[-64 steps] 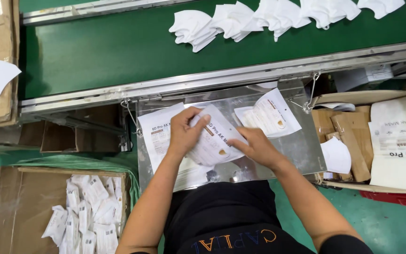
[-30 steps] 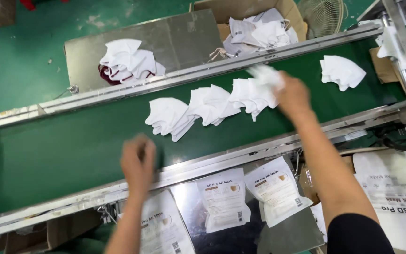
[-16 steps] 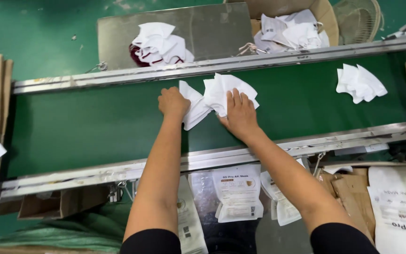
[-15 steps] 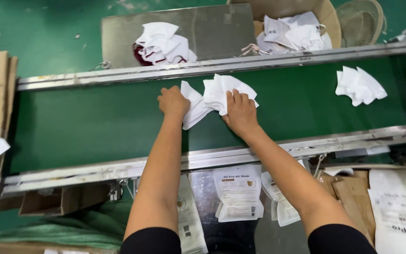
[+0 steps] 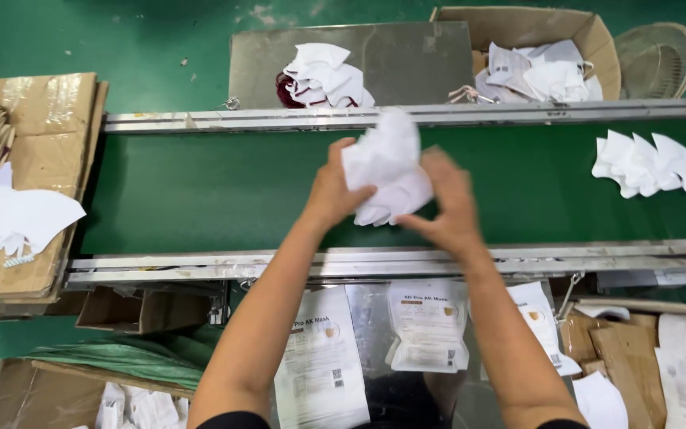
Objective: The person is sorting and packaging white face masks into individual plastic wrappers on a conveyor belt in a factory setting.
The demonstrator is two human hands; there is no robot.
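Above the green conveyor belt (image 5: 200,191), mid-span: a bunch of white folded face masks (image 5: 387,171), lifted clear of the belt and blurred; left hand (image 5: 335,191) pinching the bunch's left edge, right hand (image 5: 446,206) closed under its lower right; both in a narrow grip on the same bunch.

Risks, as judged: the bunch is loose and layered, so a mask could slip from the lower edge and drop onto the belt or between the belt and the near metal rail (image 5: 391,260); ear loops may tangle; a tight squeeze may crease the folds.

Surface: belt between two metal rails; a second cluster of white masks (image 5: 651,163) lies on it well to the right. Below the near rail, a steel table (image 5: 367,334) carrying printed white pouches (image 5: 426,326).

Room: green floor; beyond the belt a steel tray (image 5: 406,56) with more masks and a cardboard box (image 5: 541,48) of masks; flattened cardboard (image 5: 33,175) at left; a wire fan guard (image 5: 660,48) at upper right.
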